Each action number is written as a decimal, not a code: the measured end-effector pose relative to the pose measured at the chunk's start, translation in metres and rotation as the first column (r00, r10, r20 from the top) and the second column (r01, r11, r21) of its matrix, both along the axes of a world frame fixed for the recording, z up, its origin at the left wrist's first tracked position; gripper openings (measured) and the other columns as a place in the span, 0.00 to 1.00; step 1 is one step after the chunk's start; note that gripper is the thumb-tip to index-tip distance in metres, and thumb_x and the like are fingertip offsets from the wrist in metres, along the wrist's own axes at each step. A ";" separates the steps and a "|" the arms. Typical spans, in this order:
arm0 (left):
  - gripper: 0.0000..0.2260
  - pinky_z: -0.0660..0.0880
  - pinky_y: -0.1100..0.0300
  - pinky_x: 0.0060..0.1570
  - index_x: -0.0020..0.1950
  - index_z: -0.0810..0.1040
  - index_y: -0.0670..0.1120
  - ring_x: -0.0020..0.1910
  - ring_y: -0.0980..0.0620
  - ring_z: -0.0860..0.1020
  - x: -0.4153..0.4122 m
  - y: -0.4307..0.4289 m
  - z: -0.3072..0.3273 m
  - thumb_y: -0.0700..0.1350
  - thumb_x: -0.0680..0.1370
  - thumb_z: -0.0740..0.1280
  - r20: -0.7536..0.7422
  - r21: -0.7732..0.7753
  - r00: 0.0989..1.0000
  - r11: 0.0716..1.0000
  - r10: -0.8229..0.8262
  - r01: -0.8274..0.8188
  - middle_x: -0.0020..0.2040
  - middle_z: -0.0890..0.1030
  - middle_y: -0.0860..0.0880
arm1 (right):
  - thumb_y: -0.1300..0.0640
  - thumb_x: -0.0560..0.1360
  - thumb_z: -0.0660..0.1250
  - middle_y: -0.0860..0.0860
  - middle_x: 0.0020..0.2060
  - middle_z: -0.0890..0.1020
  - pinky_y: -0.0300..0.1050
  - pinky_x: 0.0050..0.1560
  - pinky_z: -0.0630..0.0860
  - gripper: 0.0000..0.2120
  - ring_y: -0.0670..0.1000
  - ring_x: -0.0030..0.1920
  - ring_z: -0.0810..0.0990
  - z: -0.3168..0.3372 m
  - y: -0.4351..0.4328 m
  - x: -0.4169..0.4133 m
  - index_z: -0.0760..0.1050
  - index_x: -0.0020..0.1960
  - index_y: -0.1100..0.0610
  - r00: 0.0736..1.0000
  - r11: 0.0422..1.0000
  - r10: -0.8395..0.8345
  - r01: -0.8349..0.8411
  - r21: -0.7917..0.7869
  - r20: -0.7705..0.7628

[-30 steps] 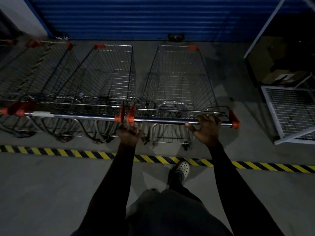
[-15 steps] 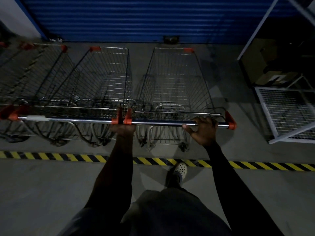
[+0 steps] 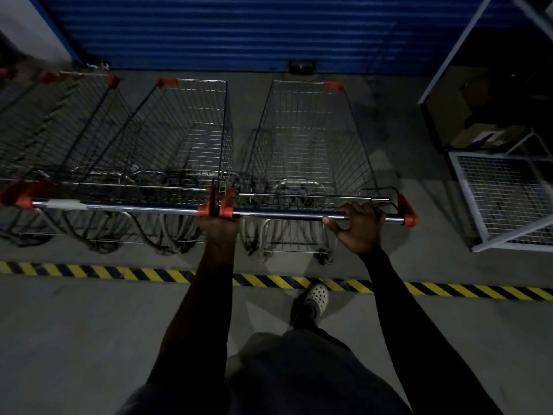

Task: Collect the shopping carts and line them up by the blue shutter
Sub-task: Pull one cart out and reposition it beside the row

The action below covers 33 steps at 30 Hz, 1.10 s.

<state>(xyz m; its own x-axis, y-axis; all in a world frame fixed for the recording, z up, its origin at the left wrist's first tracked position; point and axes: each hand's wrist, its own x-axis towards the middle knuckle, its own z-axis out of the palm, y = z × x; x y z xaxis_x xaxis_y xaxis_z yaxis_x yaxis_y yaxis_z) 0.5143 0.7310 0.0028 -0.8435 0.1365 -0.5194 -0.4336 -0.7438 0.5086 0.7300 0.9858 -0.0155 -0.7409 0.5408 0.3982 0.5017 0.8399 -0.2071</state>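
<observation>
Head view looks down on a grey concrete floor (image 3: 74, 339) with the blue shutter (image 3: 239, 31) running across the far side. Wire shopping carts stand side by side with their noses toward the shutter: a nested group at the left (image 3: 59, 124), a middle cart (image 3: 185, 136), and the right cart (image 3: 305, 139) just beside it. A white wire cage (image 3: 505, 199) stands well apart at the right. A yellow-and-black striped tape (image 3: 89, 272) crosses the floor behind the carts. The right cart's handle bar (image 3: 287, 215) lies in line with its neighbour's, their orange end caps (image 3: 226, 205) close together. The right hand (image 3: 359, 229) grips that bar near its right end, fingers curled over it and thumb stretched along it. The left hand (image 3: 218, 232) meets the bar at the caps; whether its fingers are curled I cannot tell. A pale clog (image 3: 318, 296) is on the tape.
</observation>
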 end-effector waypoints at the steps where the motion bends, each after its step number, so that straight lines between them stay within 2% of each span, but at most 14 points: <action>1: 0.21 0.76 0.49 0.49 0.59 0.85 0.50 0.59 0.40 0.83 0.005 -0.001 0.003 0.58 0.75 0.60 0.023 -0.085 1.000 0.996 -0.018 0.020 0.59 0.84 0.41 | 0.23 0.75 0.54 0.47 0.44 0.84 0.52 0.59 0.63 0.34 0.56 0.52 0.80 0.000 0.000 0.000 0.84 0.48 0.50 1.000 1.000 0.000 0.000 -0.001 -0.001; 3: 0.22 0.76 0.50 0.55 0.70 0.79 0.49 0.55 0.48 0.81 0.018 0.009 -0.004 0.57 0.83 0.56 0.026 -0.321 0.998 0.945 -0.058 0.064 0.63 0.81 0.48 | 0.23 0.75 0.55 0.48 0.44 0.84 0.53 0.59 0.64 0.34 0.57 0.52 0.80 0.000 0.000 0.000 0.84 0.49 0.51 1.000 1.000 0.001 -0.001 -0.009 0.001; 4: 0.21 0.76 0.55 0.56 0.71 0.77 0.45 0.50 0.51 0.79 0.037 0.017 0.000 0.54 0.85 0.56 -0.011 -0.469 0.998 0.881 -0.064 0.051 0.61 0.79 0.47 | 0.24 0.75 0.56 0.48 0.45 0.84 0.54 0.60 0.64 0.33 0.57 0.52 0.80 0.000 -0.001 0.000 0.84 0.49 0.51 1.000 1.000 0.000 0.000 -0.013 0.007; 5: 0.18 0.75 0.58 0.52 0.68 0.77 0.41 0.46 0.50 0.77 0.058 0.027 0.004 0.51 0.86 0.57 -0.118 -0.617 0.993 0.785 -0.010 -0.065 0.58 0.79 0.44 | 0.24 0.74 0.56 0.48 0.45 0.84 0.54 0.60 0.64 0.33 0.57 0.52 0.80 0.000 -0.001 0.000 0.84 0.49 0.51 1.000 1.000 -0.002 0.002 -0.018 0.014; 6: 0.14 0.73 0.55 0.49 0.62 0.78 0.40 0.45 0.47 0.75 0.078 0.037 0.009 0.48 0.86 0.59 -0.332 -0.713 0.943 0.656 -0.004 -0.248 0.53 0.79 0.40 | 0.24 0.74 0.56 0.48 0.45 0.84 0.54 0.61 0.64 0.33 0.57 0.53 0.80 0.000 -0.001 0.001 0.84 0.50 0.51 1.000 1.000 -0.002 0.002 -0.022 0.018; 7: 0.10 0.72 0.50 0.48 0.55 0.77 0.42 0.45 0.44 0.74 0.095 0.043 0.014 0.48 0.85 0.62 -0.540 -0.761 0.826 0.512 -0.159 -0.399 0.49 0.78 0.40 | 0.24 0.74 0.57 0.48 0.45 0.84 0.53 0.61 0.63 0.33 0.57 0.53 0.80 0.001 -0.001 0.001 0.84 0.50 0.52 1.000 1.000 0.000 0.001 -0.022 0.016; 8: 0.09 0.71 0.48 0.49 0.51 0.76 0.44 0.47 0.43 0.74 0.110 0.050 0.017 0.49 0.83 0.64 -0.619 -0.784 0.649 0.405 -0.443 -0.471 0.48 0.77 0.42 | 0.25 0.74 0.57 0.49 0.45 0.84 0.53 0.61 0.62 0.33 0.58 0.53 0.81 0.001 -0.001 0.001 0.84 0.50 0.52 1.000 1.000 0.001 -0.001 -0.021 0.012; 9: 0.09 0.70 0.49 0.51 0.51 0.76 0.44 0.51 0.43 0.74 0.112 0.053 0.014 0.50 0.82 0.66 -0.546 -0.802 0.474 0.266 -0.691 -0.535 0.50 0.77 0.43 | 0.25 0.74 0.58 0.49 0.46 0.84 0.52 0.61 0.62 0.33 0.58 0.53 0.81 0.001 -0.001 0.001 0.84 0.50 0.53 1.000 1.000 0.000 0.000 -0.019 0.012; 10: 0.11 0.68 0.49 0.53 0.54 0.77 0.44 0.54 0.43 0.73 0.108 0.055 0.009 0.51 0.80 0.67 -0.414 -0.804 0.379 0.137 -0.827 -0.579 0.53 0.76 0.44 | 0.26 0.74 0.58 0.50 0.46 0.84 0.52 0.60 0.62 0.33 0.58 0.53 0.81 0.002 -0.001 0.001 0.84 0.50 0.53 1.000 1.000 -0.002 0.002 -0.018 0.018; 12: 0.16 0.67 0.48 0.58 0.60 0.79 0.45 0.57 0.42 0.73 0.100 0.057 0.003 0.54 0.79 0.68 -0.271 -0.798 0.316 0.029 -0.909 -0.603 0.56 0.78 0.44 | 0.26 0.74 0.58 0.49 0.45 0.84 0.52 0.60 0.62 0.32 0.58 0.53 0.81 0.002 -0.001 0.000 0.83 0.50 0.53 0.999 1.000 -0.001 0.001 -0.017 0.033; 17: 0.16 0.67 0.47 0.63 0.61 0.82 0.48 0.57 0.44 0.76 0.092 0.060 -0.013 0.57 0.80 0.68 -0.275 -0.813 0.283 0.065 -0.919 -0.579 0.54 0.82 0.47 | 0.26 0.74 0.59 0.49 0.46 0.84 0.52 0.60 0.63 0.32 0.58 0.54 0.81 0.001 0.000 0.003 0.83 0.50 0.52 1.000 1.000 -0.003 0.003 -0.010 0.029; 22: 0.17 0.67 0.45 0.65 0.60 0.82 0.50 0.58 0.44 0.76 0.089 0.059 -0.011 0.59 0.80 0.66 -0.226 -0.843 0.302 0.031 -0.926 -0.537 0.56 0.82 0.49 | 0.25 0.74 0.58 0.49 0.46 0.84 0.52 0.60 0.63 0.31 0.57 0.55 0.80 0.003 -0.001 0.003 0.83 0.50 0.51 1.000 1.000 0.004 -0.004 -0.017 0.027; 28: 0.16 0.63 0.50 0.65 0.60 0.83 0.50 0.58 0.44 0.76 0.088 0.059 -0.009 0.58 0.79 0.69 -0.230 -0.844 0.304 0.034 -0.925 -0.536 0.55 0.82 0.49 | 0.26 0.74 0.61 0.47 0.47 0.83 0.53 0.60 0.63 0.29 0.56 0.55 0.80 0.001 0.000 0.002 0.83 0.51 0.50 0.999 1.000 0.001 0.000 -0.021 0.033; 33: 0.17 0.65 0.48 0.66 0.60 0.83 0.50 0.59 0.45 0.76 0.087 0.059 -0.011 0.60 0.79 0.67 -0.219 -0.840 0.303 0.021 -0.927 -0.542 0.56 0.82 0.49 | 0.27 0.74 0.62 0.47 0.47 0.83 0.53 0.60 0.64 0.28 0.56 0.56 0.80 0.000 0.001 0.003 0.83 0.51 0.50 1.000 0.999 0.007 -0.005 -0.052 0.029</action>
